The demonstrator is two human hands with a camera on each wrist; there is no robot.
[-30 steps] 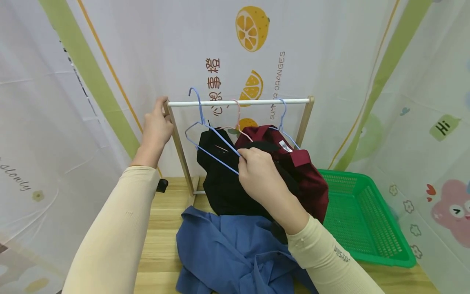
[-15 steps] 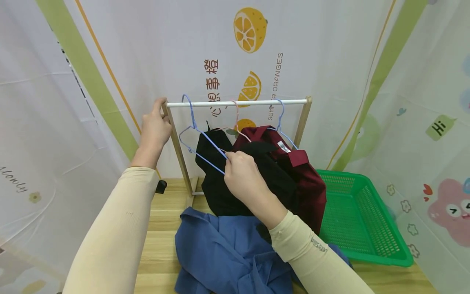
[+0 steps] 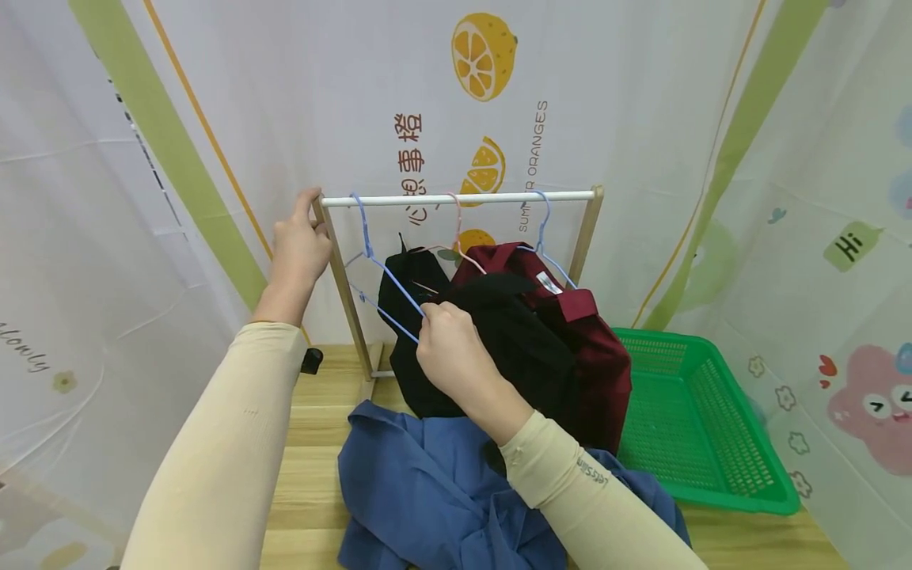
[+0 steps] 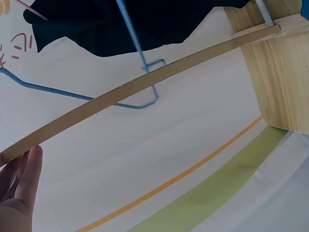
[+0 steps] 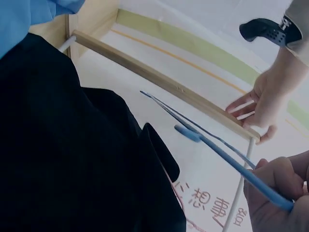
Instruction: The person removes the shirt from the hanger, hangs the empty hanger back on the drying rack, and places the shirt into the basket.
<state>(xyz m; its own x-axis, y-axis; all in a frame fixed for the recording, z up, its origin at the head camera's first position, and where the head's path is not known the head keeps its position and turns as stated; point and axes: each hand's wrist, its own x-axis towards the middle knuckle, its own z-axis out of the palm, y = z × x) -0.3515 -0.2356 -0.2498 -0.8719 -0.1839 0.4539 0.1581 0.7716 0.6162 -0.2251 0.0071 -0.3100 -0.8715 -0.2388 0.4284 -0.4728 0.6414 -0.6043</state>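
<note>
A small wooden clothes rack (image 3: 348,297) with a white top bar (image 3: 420,199) stands ahead. My left hand (image 3: 295,253) grips the top of its left post, thumb and fingers on either side of the wood in the right wrist view. Between the thumb and fingers of my right hand (image 3: 456,348) is one end of a bare blue hanger (image 3: 395,281). That hanger's hook is at the bar near its left end. Beside it, a black garment (image 3: 513,332) hangs on a pink hanger (image 3: 456,229). Further right, a dark red shirt (image 3: 606,356) hangs on another blue hanger (image 3: 545,229).
A blue garment (image 3: 427,483) lies crumpled on the wooden tabletop (image 3: 302,443) in front of the rack. To the right sits a green plastic basket (image 3: 684,412). Printed white curtains (image 3: 627,103) surround the table at the back and sides.
My right hand has moved left and slightly down with the blue hanger, whose hook has dropped from above the bar to its level. The left hand has stayed on the post.
</note>
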